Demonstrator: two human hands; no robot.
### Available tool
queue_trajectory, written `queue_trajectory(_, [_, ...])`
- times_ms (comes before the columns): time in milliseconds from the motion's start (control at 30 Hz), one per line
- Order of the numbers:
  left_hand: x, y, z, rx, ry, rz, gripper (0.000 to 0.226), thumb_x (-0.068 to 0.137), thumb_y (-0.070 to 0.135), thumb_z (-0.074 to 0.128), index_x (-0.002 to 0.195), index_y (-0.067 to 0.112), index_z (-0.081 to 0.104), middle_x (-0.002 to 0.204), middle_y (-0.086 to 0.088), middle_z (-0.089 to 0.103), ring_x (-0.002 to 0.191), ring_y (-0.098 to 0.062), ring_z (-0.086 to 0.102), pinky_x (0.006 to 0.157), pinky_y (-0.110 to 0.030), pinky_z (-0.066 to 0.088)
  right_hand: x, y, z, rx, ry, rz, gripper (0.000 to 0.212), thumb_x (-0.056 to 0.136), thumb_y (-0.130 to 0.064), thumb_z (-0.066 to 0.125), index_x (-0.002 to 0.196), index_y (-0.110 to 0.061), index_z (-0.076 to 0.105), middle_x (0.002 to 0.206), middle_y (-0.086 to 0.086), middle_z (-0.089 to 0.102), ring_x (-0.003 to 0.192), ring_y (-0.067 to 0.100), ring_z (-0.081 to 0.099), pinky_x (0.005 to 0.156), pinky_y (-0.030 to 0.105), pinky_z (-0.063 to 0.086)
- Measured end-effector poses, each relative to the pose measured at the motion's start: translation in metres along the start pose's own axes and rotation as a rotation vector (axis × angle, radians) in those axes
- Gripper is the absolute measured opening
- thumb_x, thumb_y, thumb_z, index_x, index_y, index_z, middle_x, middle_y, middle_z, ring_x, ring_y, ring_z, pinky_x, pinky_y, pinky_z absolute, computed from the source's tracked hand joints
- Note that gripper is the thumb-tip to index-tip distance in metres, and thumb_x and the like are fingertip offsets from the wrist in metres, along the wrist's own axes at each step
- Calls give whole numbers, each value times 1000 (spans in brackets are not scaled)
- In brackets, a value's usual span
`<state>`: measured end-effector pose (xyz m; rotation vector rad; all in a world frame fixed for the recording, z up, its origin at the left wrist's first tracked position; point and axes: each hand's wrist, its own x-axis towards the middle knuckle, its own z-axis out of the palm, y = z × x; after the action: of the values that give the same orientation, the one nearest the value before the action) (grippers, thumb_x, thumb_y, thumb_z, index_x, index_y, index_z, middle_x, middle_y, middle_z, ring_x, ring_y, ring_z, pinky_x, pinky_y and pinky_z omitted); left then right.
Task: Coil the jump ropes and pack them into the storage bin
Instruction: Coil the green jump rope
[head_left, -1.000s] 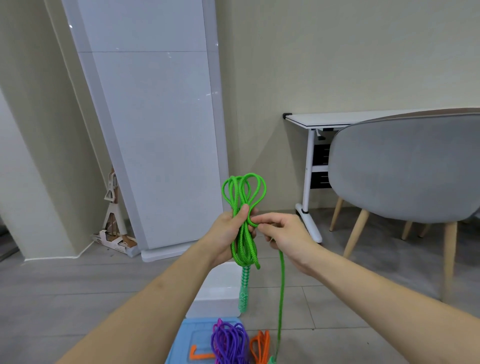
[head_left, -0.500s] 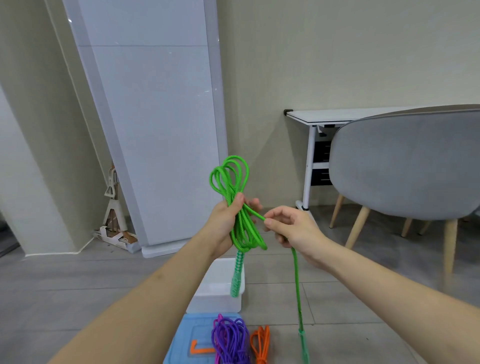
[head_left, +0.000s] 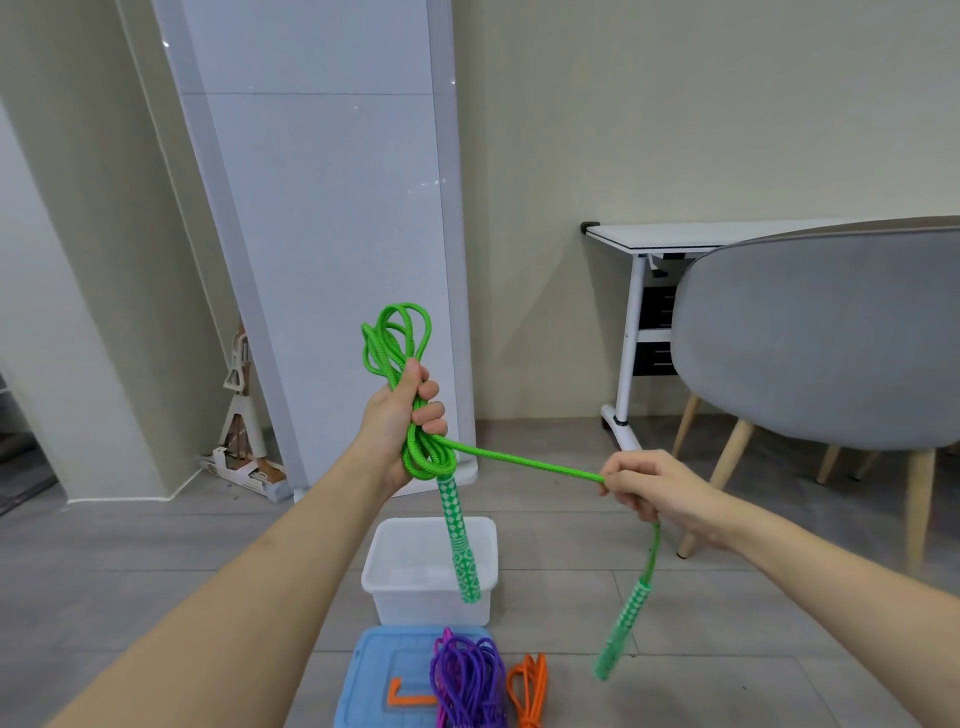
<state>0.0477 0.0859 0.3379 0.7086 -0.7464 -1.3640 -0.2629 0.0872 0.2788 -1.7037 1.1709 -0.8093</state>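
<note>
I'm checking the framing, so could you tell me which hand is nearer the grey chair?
Right. The right hand is just beside the grey chair; the left hand is further left.

Your left hand (head_left: 400, 421) covers the middle of the green rope (head_left: 397, 338) bundle, so you cannot see how its strands cross there. At six o'clock, the bottom edge cuts off the blue lid (head_left: 374, 675), the purple rope (head_left: 467, 675) and the orange rope (head_left: 530, 686). At three o'clock, the grey chair (head_left: 810, 338) runs off the right edge and hides most of the white desk (head_left: 675, 236).
</note>
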Motion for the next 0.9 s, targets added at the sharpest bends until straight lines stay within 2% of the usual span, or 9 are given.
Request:
queue_trajectory(133, [-10, -2, -4, 114, -81, -108, 24, 105, 37, 48, 91, 18, 51, 69, 4, 50, 46, -9, 44, 46, -22, 46, 3, -10, 0, -8, -42, -78, 19, 100, -10, 58, 89, -9, 73, 67, 5, 46, 56, 11, 37, 52, 27, 26])
queue_trajectory(267, [-20, -9, -1, 136, -196, -188, 28, 106, 31, 46, 89, 11, 56, 76, -6, 61, 76, -25, 72, 68, -39, 62, 3, -24, 10, -229, -118, -222, 17, 100, -15, 62, 89, -22, 74, 70, -1, 55, 66, 11, 45, 60, 27, 37])
queue_trajectory(400, [-24, -22, 0, 210, -332, -306, 26, 103, 29, 50, 92, 7, 58, 99, -18, 68, 110, -41, 68, 88, -56, 58, 1, -38, 22, -403, -118, -388, 10, 99, -31, 63, 92, -33, 70, 77, 0, 63, 72, 22, 52, 71, 40, 47])
queue_trajectory(467, [-25, -28, 1, 265, -384, -361, 24, 102, 29, 52, 95, 6, 56, 110, -21, 68, 116, -44, 64, 91, -58, 56, 1, -44, 28, -476, -97, -466, 10, 98, -41, 59, 94, -42, 67, 78, -2, 66, 74, 23, 56, 76, 42, 49])
queue_trajectory(600, [-28, -39, 6, 429, -501, -453, 26, 105, 30, 45, 104, 5, 53, 114, -22, 70, 113, -43, 66, 93, -54, 56, 2, -50, 36, -611, 30, -553, 18, 93, -53, 55, 97, -42, 68, 74, -9, 68, 68, 14, 59, 74, 42, 52])
queue_trajectory(700, [-28, -44, 4, 535, -559, -471, 37, 105, 33, 44, 121, 3, 58, 112, -20, 70, 105, -40, 68, 96, -54, 54, 4, -50, 41, -624, 105, -534, 21, 88, -56, 56, 93, -39, 67, 74, -17, 67, 68, 9, 62, 71, 40, 53])
queue_trajectory(900, [-27, -47, -2, 613, -578, -465, 29, 103, 34, 50, 111, 7, 57, 84, -7, 63, 87, -31, 71, 104, -63, 43, 8, -45, 51, -665, 108, -414, 16, 90, -52, 64, 84, -37, 63, 71, -24, 69, 67, -1, 59, 65, 31, 46])
